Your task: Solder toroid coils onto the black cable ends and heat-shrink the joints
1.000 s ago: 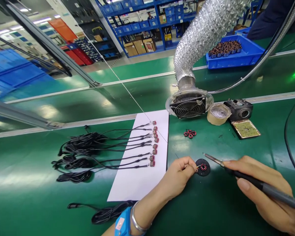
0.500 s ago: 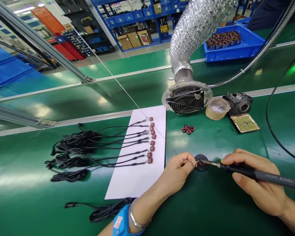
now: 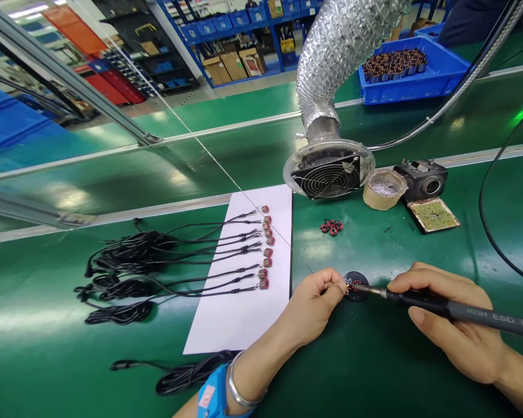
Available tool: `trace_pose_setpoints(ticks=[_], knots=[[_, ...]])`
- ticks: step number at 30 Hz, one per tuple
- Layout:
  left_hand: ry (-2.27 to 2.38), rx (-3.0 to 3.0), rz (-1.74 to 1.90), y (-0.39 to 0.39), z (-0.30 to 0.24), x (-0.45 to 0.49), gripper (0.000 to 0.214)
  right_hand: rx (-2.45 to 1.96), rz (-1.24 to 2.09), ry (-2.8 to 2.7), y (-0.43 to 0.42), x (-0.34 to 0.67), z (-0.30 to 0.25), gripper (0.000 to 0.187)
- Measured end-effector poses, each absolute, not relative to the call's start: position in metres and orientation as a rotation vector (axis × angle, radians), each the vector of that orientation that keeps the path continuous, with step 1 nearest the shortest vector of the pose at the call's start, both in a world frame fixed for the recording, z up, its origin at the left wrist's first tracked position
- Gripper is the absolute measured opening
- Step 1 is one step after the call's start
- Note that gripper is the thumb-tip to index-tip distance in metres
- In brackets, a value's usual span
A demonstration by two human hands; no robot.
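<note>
My left hand (image 3: 316, 305) is closed in a pinch, with the ends of thin coloured wires (image 3: 347, 287) showing at its fingertips. They meet a small red-and-copper wound coil (image 3: 356, 285) on a round black disc (image 3: 357, 298). My right hand (image 3: 457, 319) grips a soldering iron (image 3: 475, 311) like a pen, its metal tip at the coil. A thin strand (image 3: 220, 161) slants down from the upper left to beside my left hand. Farther back on the bench lies a little cluster of red-and-black coils (image 3: 332, 227).
Coiled black cables (image 3: 135, 252) reach onto a white sheet (image 3: 226, 325) beside a row of small coils (image 3: 268, 253). Another cable (image 3: 178, 377) lies by my left forearm. An extractor fan (image 3: 329, 177), solder pot (image 3: 384, 189), iron stand (image 3: 427, 181) and sponge tray (image 3: 433, 216) stand behind; farther back, a blue bin (image 3: 444, 72).
The view has shifted slightly. Both hands stay at the disc, with the iron's tip still at the coil and the wires still pinched.
</note>
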State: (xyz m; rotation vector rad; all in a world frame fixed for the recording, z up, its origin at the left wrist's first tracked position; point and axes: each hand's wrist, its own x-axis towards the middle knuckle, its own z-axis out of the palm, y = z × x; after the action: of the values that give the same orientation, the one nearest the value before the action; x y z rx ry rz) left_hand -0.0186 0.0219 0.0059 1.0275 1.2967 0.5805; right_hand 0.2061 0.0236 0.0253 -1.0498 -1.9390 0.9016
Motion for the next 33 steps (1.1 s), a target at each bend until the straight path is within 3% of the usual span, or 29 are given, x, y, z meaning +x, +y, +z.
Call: trace_pose_setpoints(ticks=[33], knots=[[1.297,1.051,0.549,0.0215,0.0091,-0.0187,0.022,-0.894,0.934,-1.951,0.0192,0.2017,0.0279,0.024]])
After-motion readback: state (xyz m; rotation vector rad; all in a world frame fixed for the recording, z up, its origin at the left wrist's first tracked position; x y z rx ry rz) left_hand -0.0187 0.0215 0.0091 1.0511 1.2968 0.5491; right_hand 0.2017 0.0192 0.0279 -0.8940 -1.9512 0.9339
